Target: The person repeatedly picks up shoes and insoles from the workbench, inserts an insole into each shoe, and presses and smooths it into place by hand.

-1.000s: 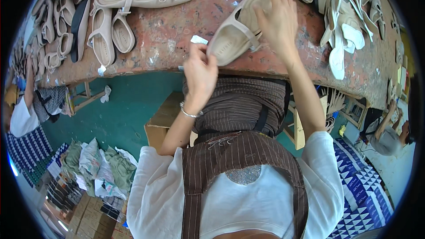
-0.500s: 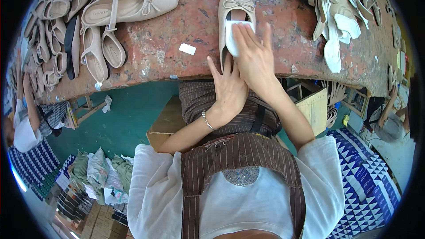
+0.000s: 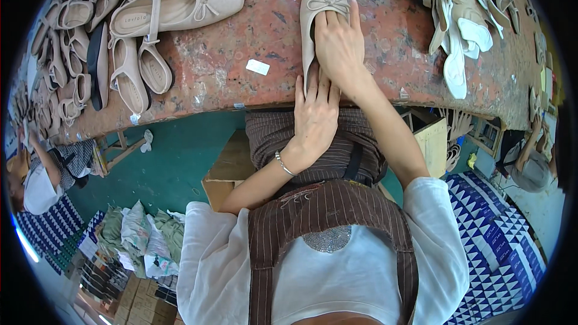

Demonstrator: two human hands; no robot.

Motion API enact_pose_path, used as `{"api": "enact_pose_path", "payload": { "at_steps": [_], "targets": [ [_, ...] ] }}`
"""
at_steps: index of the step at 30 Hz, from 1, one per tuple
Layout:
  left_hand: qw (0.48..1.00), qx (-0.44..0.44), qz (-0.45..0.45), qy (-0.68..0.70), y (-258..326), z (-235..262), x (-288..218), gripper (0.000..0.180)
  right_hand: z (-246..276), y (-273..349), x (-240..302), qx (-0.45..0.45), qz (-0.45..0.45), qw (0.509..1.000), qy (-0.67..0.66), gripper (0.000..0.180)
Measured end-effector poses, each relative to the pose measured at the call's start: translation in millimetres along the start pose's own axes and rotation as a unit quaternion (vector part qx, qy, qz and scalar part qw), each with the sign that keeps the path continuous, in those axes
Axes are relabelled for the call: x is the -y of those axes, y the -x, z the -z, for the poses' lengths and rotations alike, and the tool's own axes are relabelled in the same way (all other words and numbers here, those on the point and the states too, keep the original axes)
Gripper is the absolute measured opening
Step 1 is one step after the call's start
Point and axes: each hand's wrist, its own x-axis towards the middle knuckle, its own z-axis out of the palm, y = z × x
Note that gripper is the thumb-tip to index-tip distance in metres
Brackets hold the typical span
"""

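A beige flat shoe (image 3: 307,21) with a thin bow lies at the table's front edge, toe pointing away from me. My right hand (image 3: 339,51) reaches into its opening, the front fingertips hidden under the upper below the bow. Its outer finger stays outside, stretched along the shoe's right side. My left hand (image 3: 316,114) rests at the heel end with fingers extended, some of them over the heel. No white piece shows in the shoe now; the hand and upper cover the inside.
Beige strapped shoes (image 3: 180,11) are piled on the left of the worn red table (image 3: 229,54). A small white card (image 3: 257,67) lies nearer. White insoles (image 3: 455,75) and more shoes lie on the right. People work at both sides.
My right hand has pushed forward into the shoe's toe, and the white piece under its fingers has gone out of sight. The left hand stays near the heel.
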Motion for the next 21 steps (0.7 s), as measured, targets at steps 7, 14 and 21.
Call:
{"api": "enact_pose_path", "payload": {
  "at_steps": [7, 14, 21],
  "targets": [
    [1.000, -0.022, -0.001, 0.015, 2.7, -5.9, 5.2, 0.050, -6.9, 29.0, 13.9, -0.143, 0.057, 0.988, -0.008, 0.046],
    [0.996, -0.080, -0.025, 0.030, -6.2, 1.1, 7.1, 0.039, -18.8, 4.7, 9.6, -0.076, 0.001, 0.997, -0.002, 0.031],
    [0.983, -0.182, 0.020, 0.034, -6.8, 22.8, 33.9, 0.035, 90.2, 52.4, -62.8, -0.171, -0.034, 0.910, -0.377, 0.027]
  ]
}}
